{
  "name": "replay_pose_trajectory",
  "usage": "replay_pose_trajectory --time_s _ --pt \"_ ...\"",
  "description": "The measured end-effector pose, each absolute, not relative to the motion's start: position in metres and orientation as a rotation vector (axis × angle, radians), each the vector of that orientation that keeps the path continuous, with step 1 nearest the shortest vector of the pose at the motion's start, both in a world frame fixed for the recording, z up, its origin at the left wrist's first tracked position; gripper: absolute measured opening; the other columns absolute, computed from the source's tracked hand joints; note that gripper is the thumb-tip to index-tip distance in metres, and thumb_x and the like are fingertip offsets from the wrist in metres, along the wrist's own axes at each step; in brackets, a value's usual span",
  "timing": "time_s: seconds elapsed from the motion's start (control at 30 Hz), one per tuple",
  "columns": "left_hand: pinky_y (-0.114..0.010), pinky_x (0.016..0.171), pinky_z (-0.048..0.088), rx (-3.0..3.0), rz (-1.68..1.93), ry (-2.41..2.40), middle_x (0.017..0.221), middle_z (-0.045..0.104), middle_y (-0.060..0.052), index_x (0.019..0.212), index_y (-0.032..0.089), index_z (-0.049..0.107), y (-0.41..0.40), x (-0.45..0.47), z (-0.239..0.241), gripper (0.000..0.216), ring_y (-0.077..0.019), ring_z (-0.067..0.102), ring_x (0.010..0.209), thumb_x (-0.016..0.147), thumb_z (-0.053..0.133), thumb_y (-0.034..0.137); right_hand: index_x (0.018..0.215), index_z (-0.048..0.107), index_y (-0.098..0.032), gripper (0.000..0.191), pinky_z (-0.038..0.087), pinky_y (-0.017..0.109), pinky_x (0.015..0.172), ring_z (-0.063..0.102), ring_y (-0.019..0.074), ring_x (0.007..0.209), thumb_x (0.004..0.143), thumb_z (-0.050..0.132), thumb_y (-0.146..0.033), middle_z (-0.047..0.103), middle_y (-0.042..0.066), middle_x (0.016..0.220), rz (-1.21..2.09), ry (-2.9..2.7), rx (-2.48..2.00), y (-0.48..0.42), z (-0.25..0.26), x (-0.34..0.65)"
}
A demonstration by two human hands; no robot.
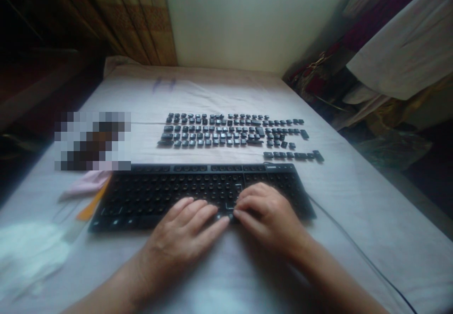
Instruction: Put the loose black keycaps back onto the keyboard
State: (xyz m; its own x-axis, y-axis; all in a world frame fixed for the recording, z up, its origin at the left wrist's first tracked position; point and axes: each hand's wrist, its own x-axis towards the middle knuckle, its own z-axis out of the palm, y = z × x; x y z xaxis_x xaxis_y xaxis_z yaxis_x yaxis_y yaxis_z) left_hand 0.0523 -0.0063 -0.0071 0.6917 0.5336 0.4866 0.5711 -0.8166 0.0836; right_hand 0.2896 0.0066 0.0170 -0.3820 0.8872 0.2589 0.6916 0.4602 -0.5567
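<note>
A black keyboard (pixel 155 193) with its keycaps removed lies across the cloth in front of me. My left hand (pixel 182 233) rests on its near edge with the fingers stretched out flat and close together, pointing right. My right hand (pixel 265 215) lies beside it over the keyboard's right half, fingers extended leftward, tips nearly meeting the left hand's. Neither hand visibly holds anything. Beyond the keyboard, several rows of loose black keycaps (pixel 226 130) are laid out, with a short extra row (pixel 293 155) at the right.
The pale cloth-covered surface (pixel 354 186) fills the view. The keyboard's cable (pixel 357 252) runs off to the lower right. At left lie a pink cloth (pixel 87 184), an orange flat tool (pixel 92 204) and white crumpled material (pixel 28 252). Draped fabrics hang at right.
</note>
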Motion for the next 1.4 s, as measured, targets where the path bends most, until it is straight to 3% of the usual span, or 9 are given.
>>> replay_pose_trajectory --time_s 1.4 --pt "-0.038 0.114 0.028 -2.840 -0.745 -0.970 0.119 0.067 -0.002 0.122 0.029 0.067 -0.0073 0.0512 -0.0104 0.034 -0.0182 0.055 0.115 0.105 0.038 0.024 0.071 0.067 -0.020 0.012 0.043 0.033 0.073 0.061 0.0191 0.079 0.082 0.068 -0.014 0.070 0.002 0.081 0.486 -2.208 -1.317 0.0058 0.0148 0.2871"
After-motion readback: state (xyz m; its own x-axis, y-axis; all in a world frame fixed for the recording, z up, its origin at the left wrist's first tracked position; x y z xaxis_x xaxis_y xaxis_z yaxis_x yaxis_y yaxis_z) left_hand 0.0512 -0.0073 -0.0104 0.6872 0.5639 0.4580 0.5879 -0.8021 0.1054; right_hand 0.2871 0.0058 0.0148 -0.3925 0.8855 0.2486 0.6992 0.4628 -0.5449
